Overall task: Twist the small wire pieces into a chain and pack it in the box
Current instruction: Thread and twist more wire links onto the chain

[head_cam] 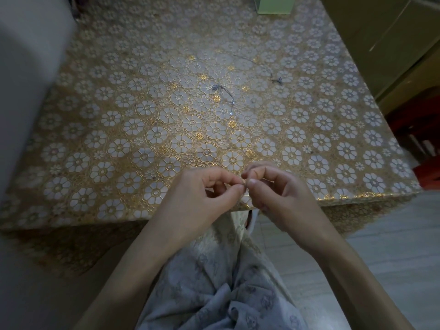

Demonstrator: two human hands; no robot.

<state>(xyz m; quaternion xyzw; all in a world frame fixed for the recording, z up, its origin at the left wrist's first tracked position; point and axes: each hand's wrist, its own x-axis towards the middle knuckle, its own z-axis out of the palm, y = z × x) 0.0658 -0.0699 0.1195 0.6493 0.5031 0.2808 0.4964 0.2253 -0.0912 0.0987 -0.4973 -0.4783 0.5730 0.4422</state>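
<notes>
While both hands meet over the near edge of the tabletop [119, 129], I read the working point as the tiny gap where their fingertips touch. My left hand [204, 194] has thumb and forefinger curled into a pinch, and my right hand [276, 194] does the same from the other side, so both are clamped on one small wire piece [245, 184]. Only a sliver of it shows between the fingertips; I cannot tell its shape or whether a link is already formed there.

The relation that matters for what follows is where the rest of the wire lies. A curved wire strand [226, 96] lies well apart from the hands, straight ahead toward the middle of the tabletop, its long axis running roughly from far-left to near-right. A second strand [276, 78] lies farther off and to the right, with a thin tail trailing up and left. Both sit on the right hand's side of centre or nearly so, so I judge the right hand the nearer one for fetching the next piece, while the left keeps the pinch.

The box [273, 5], pale green, stands at the far edge of the tabletop, beyond both strands and only partly in view. I judge that packing is some way off: twisting seems to be the step in hand.
</notes>
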